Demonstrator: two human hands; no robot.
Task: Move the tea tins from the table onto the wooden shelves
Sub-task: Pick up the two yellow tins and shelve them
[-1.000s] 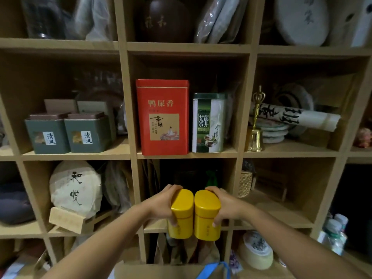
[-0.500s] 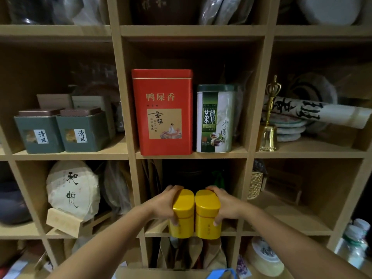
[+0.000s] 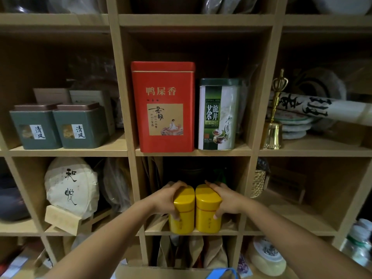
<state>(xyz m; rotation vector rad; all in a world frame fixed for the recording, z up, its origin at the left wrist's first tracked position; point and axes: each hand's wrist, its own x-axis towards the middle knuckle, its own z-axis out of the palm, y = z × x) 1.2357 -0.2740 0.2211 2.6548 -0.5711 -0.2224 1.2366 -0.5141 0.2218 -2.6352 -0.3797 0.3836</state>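
Standing side by side and touching, the two yellow tea tins, left yellow tin (image 3: 181,211) and right yellow tin (image 3: 207,210), sit at the lower centre of the frame, at the front edge of the middle compartment of the wooden shelves (image 3: 191,232). The left hand (image 3: 164,200) curls round the left one, thumb on its front and fingers over the lid; the right hand (image 3: 228,200) grips the right one the same way.

Both bases appear to rest close to the shelf lip, so letting go too early, or before pushing them further in, could tip them forward. The dark items behind (image 3: 193,172) may block a deeper push.

In the compartment above stand a red tin (image 3: 164,107) and a green-and-white tin (image 3: 218,115). At centre left, two grey-green tins (image 3: 58,127) sit together. Below them a wrapped tea cake (image 3: 71,186) leans on a stand. At centre right are a brass bell (image 3: 273,125) and a scroll (image 3: 322,109).
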